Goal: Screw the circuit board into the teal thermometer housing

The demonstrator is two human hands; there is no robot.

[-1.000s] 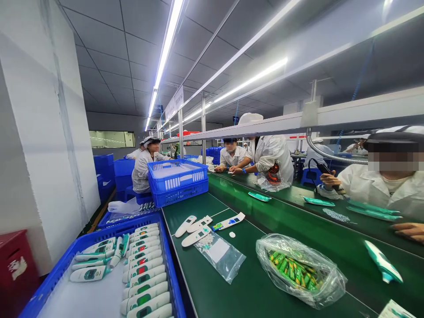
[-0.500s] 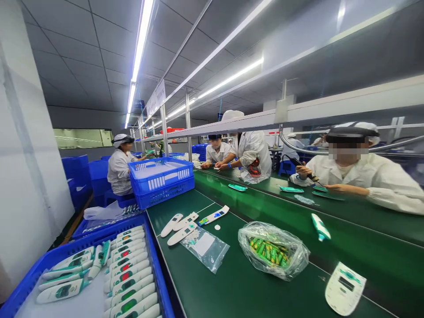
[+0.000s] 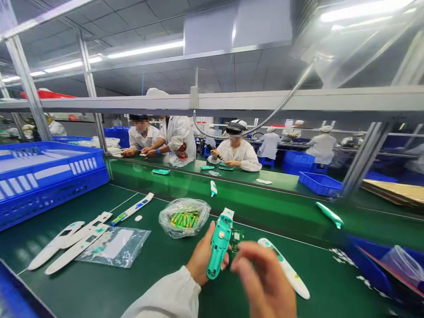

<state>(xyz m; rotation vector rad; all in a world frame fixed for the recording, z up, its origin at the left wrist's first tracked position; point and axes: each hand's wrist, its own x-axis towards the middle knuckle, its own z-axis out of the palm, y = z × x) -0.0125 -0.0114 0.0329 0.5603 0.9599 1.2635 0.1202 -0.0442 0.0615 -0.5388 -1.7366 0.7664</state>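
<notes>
On the green table [image 3: 109, 291], left to right: white device housings [image 3: 56, 245]; a zip bag [image 3: 114, 246]; a film bag of green batteries [image 3: 183, 217]; the left hand [image 3: 202, 260], fingers wrapped around a teal plastic casing [image 3: 217, 249], with a small green circuit board [image 3: 237, 238] just beside it; the right hand [image 3: 265, 278], blurred, fingers curled near the board, any hold untellable; a white housing [image 3: 285, 267]. Work in hand: casing and board at close quarters above the table.

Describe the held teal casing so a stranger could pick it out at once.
On the green workbench, find the clear bag of green batteries. Below it, the left hand grips a teal plastic casing. Unlike the loose casings, it is in hand, with a small green circuit board at its upper end.
</notes>
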